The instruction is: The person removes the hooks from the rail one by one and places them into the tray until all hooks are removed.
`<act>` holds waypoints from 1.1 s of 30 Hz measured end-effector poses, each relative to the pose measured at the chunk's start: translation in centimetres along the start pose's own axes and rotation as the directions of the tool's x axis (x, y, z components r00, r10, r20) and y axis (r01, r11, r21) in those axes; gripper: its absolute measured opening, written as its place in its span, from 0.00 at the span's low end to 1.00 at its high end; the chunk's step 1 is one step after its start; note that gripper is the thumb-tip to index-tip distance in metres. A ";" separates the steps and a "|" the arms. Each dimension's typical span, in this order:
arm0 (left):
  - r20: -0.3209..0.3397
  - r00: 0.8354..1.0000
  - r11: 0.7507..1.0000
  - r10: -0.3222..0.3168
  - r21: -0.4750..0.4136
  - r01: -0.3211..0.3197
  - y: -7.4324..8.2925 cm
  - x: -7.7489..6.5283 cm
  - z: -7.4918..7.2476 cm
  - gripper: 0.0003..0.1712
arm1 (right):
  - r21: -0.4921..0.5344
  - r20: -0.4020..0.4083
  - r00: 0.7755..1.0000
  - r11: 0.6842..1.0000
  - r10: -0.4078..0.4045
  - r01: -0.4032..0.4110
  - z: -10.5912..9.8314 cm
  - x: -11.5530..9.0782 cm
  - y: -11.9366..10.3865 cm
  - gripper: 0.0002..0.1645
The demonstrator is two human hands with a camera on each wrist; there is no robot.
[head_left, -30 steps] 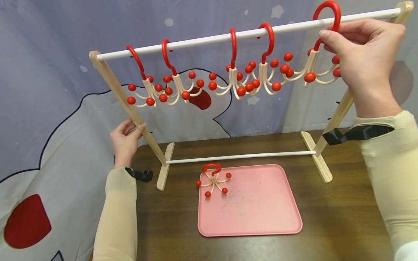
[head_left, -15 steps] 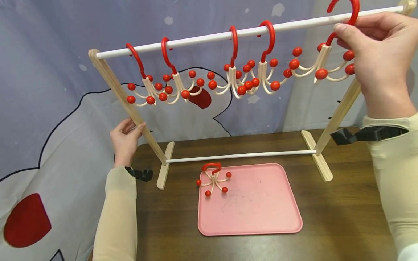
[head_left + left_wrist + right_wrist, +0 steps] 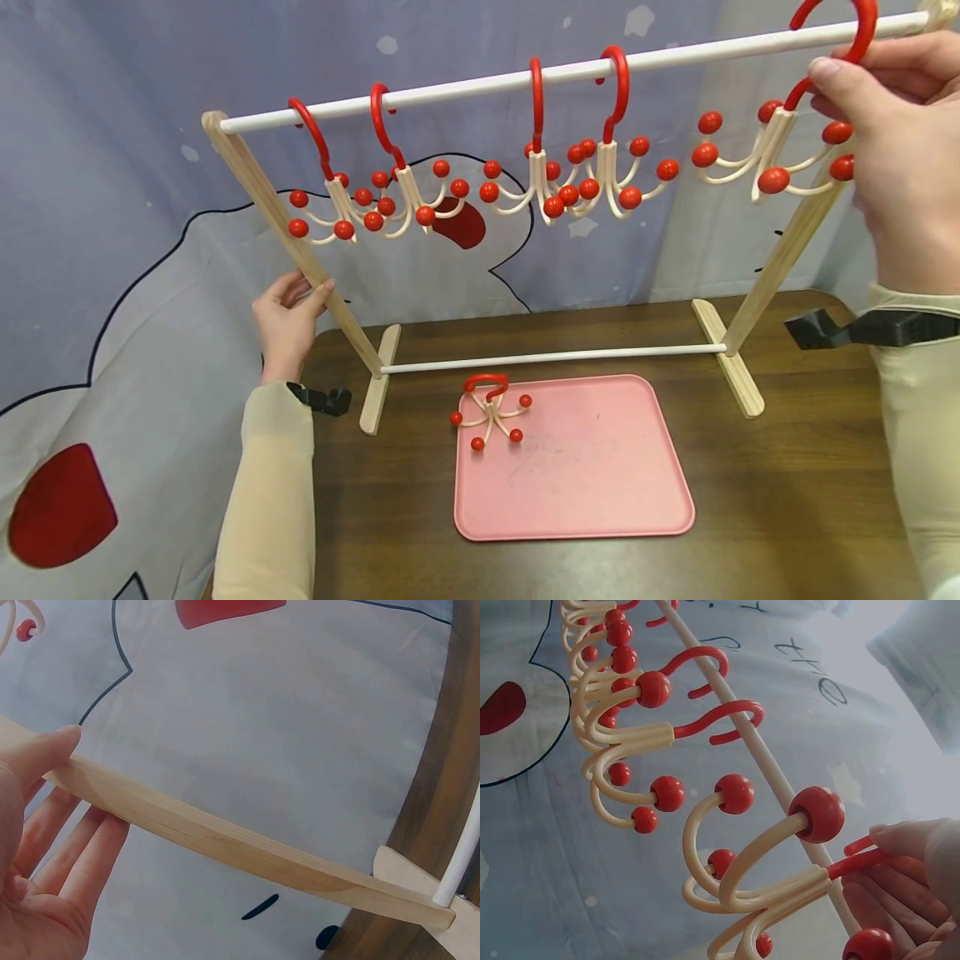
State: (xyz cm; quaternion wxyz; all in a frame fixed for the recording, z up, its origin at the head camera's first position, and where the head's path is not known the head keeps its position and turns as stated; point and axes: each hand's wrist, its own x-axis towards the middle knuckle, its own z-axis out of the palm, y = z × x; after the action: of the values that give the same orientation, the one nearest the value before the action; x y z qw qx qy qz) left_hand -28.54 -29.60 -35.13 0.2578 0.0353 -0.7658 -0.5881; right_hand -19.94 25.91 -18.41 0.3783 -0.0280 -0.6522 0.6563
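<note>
My right hand (image 3: pixel 911 142) pinches the red hook of a cream hanger (image 3: pixel 771 146) with curved arms tipped in red balls. It is near the right end of the rack's white rail (image 3: pixel 465 87), and the hook's curve overlaps the rail. In the right wrist view the thumb and fingers close on the hook's stem, while the hanger (image 3: pixel 795 892) spreads to the left. My left hand (image 3: pixel 285 321) holds the rack's left wooden post (image 3: pixel 258 187), thumb on the near side and fingers behind, as the left wrist view of the post (image 3: pixel 202 829) also shows.
Several similar hangers (image 3: pixel 537 167) hang along the rail to the left. Another hanger (image 3: pixel 491 412) lies at the back left corner of a pink tray (image 3: pixel 585 467) on the wooden table (image 3: pixel 390 517). A lower white bar (image 3: pixel 555 358) joins the rack's feet. A patterned curtain (image 3: pixel 450 50) hangs behind.
My right hand and its hanger have moved right along the rail, away from the neighbouring hangers. The left hand has kept its place on the post.
</note>
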 end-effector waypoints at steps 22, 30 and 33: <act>-0.012 0.999 0.999 0.037 0.012 -0.037 0.4 -0.5 0.1 0.25 | -0.144 0.073 0.996 0.989 0.043 -0.032 -3.0 -3.7 3.0 0.22; -0.010 1.000 0.999 0.022 0.031 -0.022 0.3 -0.5 -0.1 0.26 | -0.141 0.088 0.993 0.985 -0.084 0.096 -2.9 -5.2 4.7 0.16; -0.006 1.000 0.999 0.012 0.032 -0.012 0.2 -0.4 -0.1 0.27 | -0.065 0.099 0.990 0.992 -0.104 0.110 -2.7 -5.9 5.3 0.16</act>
State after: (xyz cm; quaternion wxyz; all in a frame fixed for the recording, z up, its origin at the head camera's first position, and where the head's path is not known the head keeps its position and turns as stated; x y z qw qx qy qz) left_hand -28.07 -29.50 -35.09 0.2632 0.0367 -0.7744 -0.5742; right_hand -16.80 25.74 -26.16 0.3803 0.0250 -0.6928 0.6122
